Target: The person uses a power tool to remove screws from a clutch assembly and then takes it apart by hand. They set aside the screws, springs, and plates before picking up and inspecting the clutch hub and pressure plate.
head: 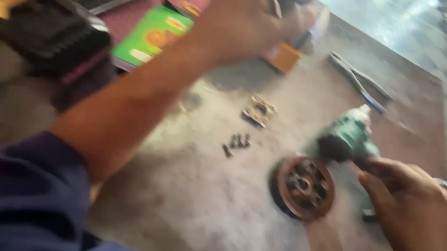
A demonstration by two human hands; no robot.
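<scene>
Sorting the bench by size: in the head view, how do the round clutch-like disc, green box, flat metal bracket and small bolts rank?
Largest to smallest:
1. green box
2. round disc, close to the box; blur makes it unsure
3. flat metal bracket
4. small bolts

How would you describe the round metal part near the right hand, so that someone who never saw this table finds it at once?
Start at the worn grey-brown worktable and go to its right half, where the right hand grips a green power tool. Just left of that hand, below the tool's head, lies the round metal part. It is the only disc here: a dark rim around a reddish-brown face with holes, much larger than the small dark bolts to its left.
</scene>
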